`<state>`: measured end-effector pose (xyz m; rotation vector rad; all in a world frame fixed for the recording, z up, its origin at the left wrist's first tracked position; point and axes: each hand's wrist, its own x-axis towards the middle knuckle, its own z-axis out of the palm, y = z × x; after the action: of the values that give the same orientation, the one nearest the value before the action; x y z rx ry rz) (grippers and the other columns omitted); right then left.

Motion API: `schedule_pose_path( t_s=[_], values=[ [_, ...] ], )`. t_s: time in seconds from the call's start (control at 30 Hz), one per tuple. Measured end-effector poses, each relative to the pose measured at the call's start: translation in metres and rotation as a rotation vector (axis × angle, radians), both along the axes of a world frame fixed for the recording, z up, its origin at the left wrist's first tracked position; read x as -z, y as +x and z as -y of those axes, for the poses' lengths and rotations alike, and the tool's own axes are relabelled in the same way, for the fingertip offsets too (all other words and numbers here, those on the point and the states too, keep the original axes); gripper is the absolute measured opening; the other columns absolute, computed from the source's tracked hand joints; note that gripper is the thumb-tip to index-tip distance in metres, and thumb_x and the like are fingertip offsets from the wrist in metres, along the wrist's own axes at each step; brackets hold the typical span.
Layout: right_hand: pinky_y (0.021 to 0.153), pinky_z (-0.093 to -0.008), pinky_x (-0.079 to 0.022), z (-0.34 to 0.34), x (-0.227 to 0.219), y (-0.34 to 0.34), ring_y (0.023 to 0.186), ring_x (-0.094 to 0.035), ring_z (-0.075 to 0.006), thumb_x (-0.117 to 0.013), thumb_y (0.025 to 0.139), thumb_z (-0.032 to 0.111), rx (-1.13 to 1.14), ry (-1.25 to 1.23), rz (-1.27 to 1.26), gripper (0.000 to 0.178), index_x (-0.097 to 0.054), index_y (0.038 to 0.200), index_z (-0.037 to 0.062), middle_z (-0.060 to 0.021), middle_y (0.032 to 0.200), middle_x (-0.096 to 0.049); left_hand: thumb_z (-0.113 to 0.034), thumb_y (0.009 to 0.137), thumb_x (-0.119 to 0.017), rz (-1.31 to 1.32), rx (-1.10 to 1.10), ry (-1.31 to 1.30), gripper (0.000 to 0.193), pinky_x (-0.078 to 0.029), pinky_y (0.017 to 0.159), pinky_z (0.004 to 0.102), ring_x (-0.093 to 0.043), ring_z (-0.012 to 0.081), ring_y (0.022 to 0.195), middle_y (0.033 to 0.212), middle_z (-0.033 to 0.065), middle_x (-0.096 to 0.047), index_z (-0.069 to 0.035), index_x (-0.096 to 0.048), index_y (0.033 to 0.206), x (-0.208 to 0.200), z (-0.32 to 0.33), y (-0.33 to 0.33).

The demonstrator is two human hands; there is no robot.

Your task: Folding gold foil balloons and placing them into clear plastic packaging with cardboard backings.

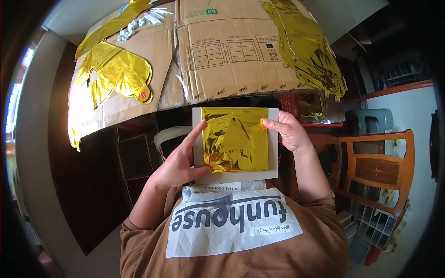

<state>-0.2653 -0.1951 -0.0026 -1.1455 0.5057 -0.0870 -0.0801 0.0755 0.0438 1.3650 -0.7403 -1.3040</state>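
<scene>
In front of my chest is a white square card (273, 162) with a folded gold foil balloon (236, 139) lying flat on it, its surface creased and shiny. My left hand (176, 164) grips the card's left side, index finger near the upper corner and thumb pressing the foil's lower left corner. On the opposite edge, my right hand (288, 132) is closed, thumb on top by the foil's upper right. An orange cover or small orange piece (263, 123) shows at that thumb's tip. The fingers beneath the card are hidden.
Beyond the card stands a cardboard surface (227, 76). It bears a flat gold foil balloon (123, 69) at left, more gold foil (303, 46) at right, and white sticks (155, 17). A red basket (289, 107) sits underneath; a wooden chair (378, 169) is at right.
</scene>
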Motion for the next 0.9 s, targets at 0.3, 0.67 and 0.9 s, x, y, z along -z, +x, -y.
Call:
schedule_pose_path(
  t_s=[0.3,0.67,0.9],
  values=[
    [0.095,-0.0267,-0.047,-0.004,-0.002,0.003,0.100,-0.062,-0.0081,-0.069,0.096,0.017,-0.007,-0.064,-0.011,0.029,-0.068,0.120,0.0007,-0.0016,0.111,-0.070,0.021,0.078,-0.065,-0.073,-0.040,-0.151,0.107,-0.041,0.112,0.0335,-0.042,0.0193,0.140,0.162,0.0139,-0.028,-0.005,-0.005,0.163,0.016,-0.007,-0.003],
    [0.095,-0.0289,-0.048,-0.003,-0.015,0.005,0.101,-0.065,-0.0103,-0.073,0.089,0.009,-0.026,0.000,0.007,0.030,-0.068,0.117,0.0024,-0.0041,0.111,-0.072,0.019,0.081,-0.066,-0.005,-0.087,-0.205,0.102,-0.038,0.113,0.0328,-0.039,0.0188,0.141,0.161,0.0130,-0.029,-0.006,-0.009,0.163,0.022,-0.002,-0.002],
    [0.095,-0.0287,-0.048,-0.001,-0.015,0.006,0.101,-0.065,-0.0103,-0.072,0.092,0.012,-0.021,-0.013,0.013,0.028,-0.068,0.117,0.0019,-0.0042,0.112,-0.072,0.019,0.083,-0.064,-0.029,-0.042,-0.165,0.099,-0.040,0.111,0.0329,-0.043,0.0183,0.140,0.162,0.0126,-0.028,-0.006,-0.011,0.163,0.025,-0.005,0.002]
  ],
)
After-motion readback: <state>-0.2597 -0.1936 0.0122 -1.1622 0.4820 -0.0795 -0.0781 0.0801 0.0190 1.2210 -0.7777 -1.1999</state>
